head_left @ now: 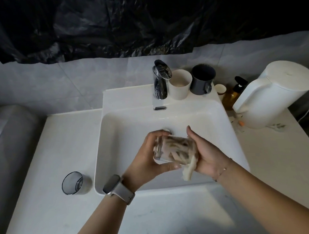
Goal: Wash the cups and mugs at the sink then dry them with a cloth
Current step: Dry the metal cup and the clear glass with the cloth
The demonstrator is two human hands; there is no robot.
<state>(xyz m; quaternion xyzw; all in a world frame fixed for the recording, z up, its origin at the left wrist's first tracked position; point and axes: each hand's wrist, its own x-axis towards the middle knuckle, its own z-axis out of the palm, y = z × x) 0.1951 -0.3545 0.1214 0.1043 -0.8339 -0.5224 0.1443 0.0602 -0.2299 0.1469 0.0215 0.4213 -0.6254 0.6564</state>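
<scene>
Grey marble-look tiled wall [27, 86]; crinkled black plastic sheet [124, 21] hung above; white speckled stone countertop [51, 208].

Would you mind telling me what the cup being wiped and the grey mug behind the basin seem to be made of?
The cup looks like clear glass: the cloth stuffed inside shows through its wall. The grey mug appears matte and opaque, probably glazed ceramic, though plastic cannot be excluded.

Arms: both bare to the bottom edge of the view, no sleeves showing.
Left wrist: a smartwatch [112, 184] with a dark rectangular face, on a broad pale grey strap [125, 194].
Right wrist: a thin chain bracelet [221, 172] with small charms.
Fingers: no rings visible.
</scene>
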